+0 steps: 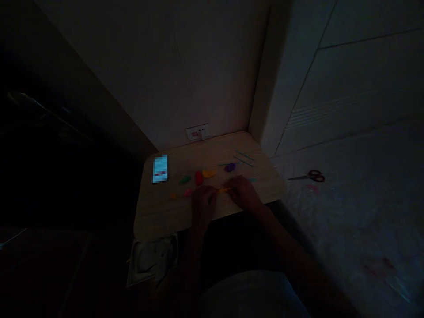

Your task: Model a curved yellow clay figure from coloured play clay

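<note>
My left hand [203, 199] and right hand [243, 191] are close but apart, fingers closed on either end of a thin orange strip [224, 190], nearer me than the red lump [198, 178] and to its right, over the worktop [159, 216]. I judge it light, soft and easily dented or stretched, perhaps a little tacky; a gentle fingertip pinch near each end should suit, leaving its slim middle unsqueezed.
</note>
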The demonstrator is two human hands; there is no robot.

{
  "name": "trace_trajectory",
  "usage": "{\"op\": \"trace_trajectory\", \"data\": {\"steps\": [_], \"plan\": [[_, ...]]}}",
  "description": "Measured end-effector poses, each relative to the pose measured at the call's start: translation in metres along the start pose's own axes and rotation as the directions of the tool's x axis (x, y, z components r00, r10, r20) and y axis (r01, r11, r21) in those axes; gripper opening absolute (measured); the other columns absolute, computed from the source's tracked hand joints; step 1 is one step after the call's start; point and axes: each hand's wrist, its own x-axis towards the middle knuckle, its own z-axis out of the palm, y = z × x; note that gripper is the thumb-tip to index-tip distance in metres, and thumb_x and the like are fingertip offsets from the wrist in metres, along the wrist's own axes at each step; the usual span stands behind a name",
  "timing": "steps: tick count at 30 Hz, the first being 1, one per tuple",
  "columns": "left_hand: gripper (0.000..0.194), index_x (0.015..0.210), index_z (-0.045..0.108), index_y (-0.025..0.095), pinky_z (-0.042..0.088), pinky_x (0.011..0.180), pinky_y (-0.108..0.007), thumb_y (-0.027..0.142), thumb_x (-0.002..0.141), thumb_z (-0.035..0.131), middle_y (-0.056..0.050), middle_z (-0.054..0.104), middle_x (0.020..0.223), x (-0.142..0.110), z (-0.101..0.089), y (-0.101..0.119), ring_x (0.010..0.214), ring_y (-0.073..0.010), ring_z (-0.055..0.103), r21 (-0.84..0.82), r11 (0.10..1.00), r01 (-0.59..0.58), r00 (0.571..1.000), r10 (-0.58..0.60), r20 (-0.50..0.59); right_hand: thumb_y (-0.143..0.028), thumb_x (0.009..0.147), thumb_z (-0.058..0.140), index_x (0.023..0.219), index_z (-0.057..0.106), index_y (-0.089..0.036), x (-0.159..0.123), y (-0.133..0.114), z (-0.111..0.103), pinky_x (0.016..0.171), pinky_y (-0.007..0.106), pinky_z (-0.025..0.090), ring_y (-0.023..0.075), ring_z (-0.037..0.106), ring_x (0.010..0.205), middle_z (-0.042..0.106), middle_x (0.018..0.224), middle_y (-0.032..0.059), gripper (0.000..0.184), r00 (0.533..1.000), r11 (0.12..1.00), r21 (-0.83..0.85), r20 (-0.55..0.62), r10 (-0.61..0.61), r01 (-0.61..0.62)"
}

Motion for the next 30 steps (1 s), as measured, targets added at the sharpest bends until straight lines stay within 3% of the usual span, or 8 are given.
{"op": "trace_trajectory", "data": {"steps": [6, 16, 21, 30], "plan": [[0.014, 0.095, 0.072, 0.021, 0.053, 0.094, -0.042, 0.011, 0.091, 0.062, -0.005, 0.074, 0.097, 0.0, 0.001, 0.001, 0.096, -0.0239, 0.067, -0.075, 0.996, 0.038, 0.993, -0.046, -0.112, -0.009, 0.093, 0.061, 0.111, 0.073, -0.019, 0.005, -0.005, 0.009, 0.095, 0.044, 0.053, 0.0275, 0.062, 0.105, 0.072, 0.106, 0.011, 0.025, 0.998, 0.999, 0.053, -0.059, -0.001, 0.004], [0.005, 0.088, 0.066, 0.021, 0.052, 0.09, -0.042, 0.016, 0.087, 0.068, -0.005, 0.072, 0.091, 0.002, 0.005, -0.003, 0.093, -0.0255, 0.066, -0.089, 0.989, 0.12, 0.989, -0.127, -0.075, -0.006, 0.088, 0.057, 0.117, 0.068, -0.016, 0.005, -0.002, 0.014, 0.099, 0.046, 0.052, 0.0289, 0.061, 0.109, 0.069, 0.11, 0.0132, 0.033, 0.995, 0.995, 0.097, -0.1, -0.006, 0.016], [0.02, 0.099, 0.064, 0.021, 0.053, 0.094, -0.042, 0.014, 0.081, 0.071, -0.006, 0.072, 0.1, -0.004, 0.006, -0.006, 0.099, -0.0255, 0.067, -0.149, 0.979, 0.138, 0.983, -0.154, -0.103, -0.003, 0.079, 0.055, 0.124, 0.064, -0.019, 0.004, -0.003, 0.008, 0.105, 0.049, 0.049, 0.0296, 0.058, 0.116, 0.064, 0.118, 0.0136, 0.049, 0.995, 0.99, 0.139, -0.1, -0.008, 0.021], [0.016, 0.098, 0.065, 0.021, 0.052, 0.096, -0.043, 0.014, 0.083, 0.067, -0.007, 0.071, 0.101, -0.005, 0.004, -0.005, 0.1, -0.0259, 0.066, -0.133, 0.986, 0.098, 0.989, -0.111, -0.099, -0.007, 0.088, 0.054, 0.115, 0.068, -0.019, 0.006, 0.002, 0.014, 0.099, 0.047, 0.051, 0.0285, 0.061, 0.108, 0.069, 0.11, 0.013, 0.033, 0.993, 0.989, 0.144, -0.106, 0.049, -0.033]]}}
